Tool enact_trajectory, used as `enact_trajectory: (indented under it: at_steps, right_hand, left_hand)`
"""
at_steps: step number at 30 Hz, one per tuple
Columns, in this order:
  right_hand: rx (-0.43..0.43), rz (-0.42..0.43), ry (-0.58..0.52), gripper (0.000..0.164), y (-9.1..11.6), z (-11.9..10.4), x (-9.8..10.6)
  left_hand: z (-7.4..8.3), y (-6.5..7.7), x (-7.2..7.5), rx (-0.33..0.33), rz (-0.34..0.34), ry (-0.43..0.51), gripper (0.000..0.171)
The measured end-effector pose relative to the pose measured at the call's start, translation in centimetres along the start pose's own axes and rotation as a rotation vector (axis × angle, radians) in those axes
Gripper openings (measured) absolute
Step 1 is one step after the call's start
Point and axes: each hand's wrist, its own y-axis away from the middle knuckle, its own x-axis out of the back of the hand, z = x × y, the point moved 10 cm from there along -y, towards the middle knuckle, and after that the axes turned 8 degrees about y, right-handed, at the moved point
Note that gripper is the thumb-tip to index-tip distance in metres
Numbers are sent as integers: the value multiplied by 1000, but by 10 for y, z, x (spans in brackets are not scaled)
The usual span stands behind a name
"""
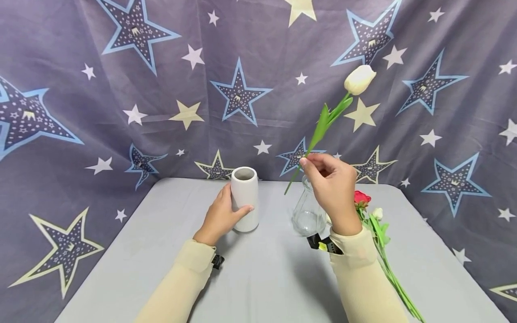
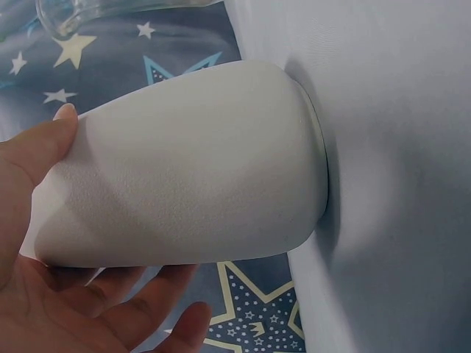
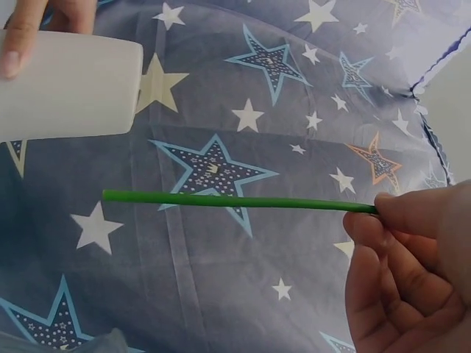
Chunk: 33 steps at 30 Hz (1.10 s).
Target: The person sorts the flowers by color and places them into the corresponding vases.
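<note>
White and matt, a tall, rounded, open-topped vase [image 1: 248,190] stands upright on the pale grey cloth-covered table [image 1: 274,278], near the back edge and a little left of its middle. I grip it with my left hand [image 1: 220,215], thumb on one side and fingers bent round the other; its base sits on the cloth.

With my right hand [image 1: 333,184] I hold up a white tulip with green leaves and a slim green stem [image 1: 321,128], thumb and forefinger clamped together on the stem below the leaves, the other fingers curled in behind. It slants, bloom high to the right, bare stem end low to the left, in the air and apart from the white vase.

A clear glass vase with a narrow neck [image 1: 308,217] stands near the back edge, right of the white one, partly behind my right hand. Toward the right edge lie a red flower [image 1: 362,197], a small white bud [image 1: 377,213] and long green stems [image 1: 400,287]; my forearm covers some of this, so there may be more blooms.
</note>
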Motion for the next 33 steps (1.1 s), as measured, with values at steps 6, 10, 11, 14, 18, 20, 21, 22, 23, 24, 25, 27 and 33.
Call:
enact_trajectory:
  at_steps: [6, 10, 11, 14, 18, 20, 21, 22, 23, 24, 25, 27, 33]
  right_hand:
    - [6, -3, -16, 10, -5, -7, -1]
    - [18, -5, -28, 9, -7, -9, -6]
    - [20, -4, -31, 9, -7, -10, -7]
    - [20, -7, -46, 9, -8, -11, -10]
    - [19, -10, -69, 10, -9, -14, -15]
    - [20, -8, -80, 11, -9, -15, -17]
    - [19, -6, -86, 12, -9, -16, -18]
    - [18, -3, -94, 12, -9, -16, -19]
    - [18, 1, -99, 13, -9, -16, -20]
    - [18, 4, -105, 13, -9, -17, -21]
    - [15, 7, -110, 13, -9, -17, -23]
    - [6, 10, -119, 12, -8, -16, -26]
    - [-23, 22, -116, 11, -5, -14, -32]
  left_hand:
    - [0, 0, 0, 7, -1, -3, 102]
    - [0, 0, 0, 7, -2, -5, 102]
    - [0, 0, 0, 4, -3, -6, 102]
    - [1, 0, 0, -1, -5, -6, 102]
    - [1, 0, -1, 4, -5, -1, 102]
    - [1, 0, -1, 6, -4, 1, 102]
    - [1, 0, -1, 6, -3, 0, 102]
    - [1, 0, -1, 5, -3, 0, 102]
    - [1, 0, -1, 4, -2, 0, 102]
    - [0, 0, -1, 3, -2, 0, 102]
    - [0, 0, -1, 3, -1, 0, 102]
    - [0, 0, -1, 6, -2, 2, 102]
    - [0, 0, -1, 19, -8, 5, 103]
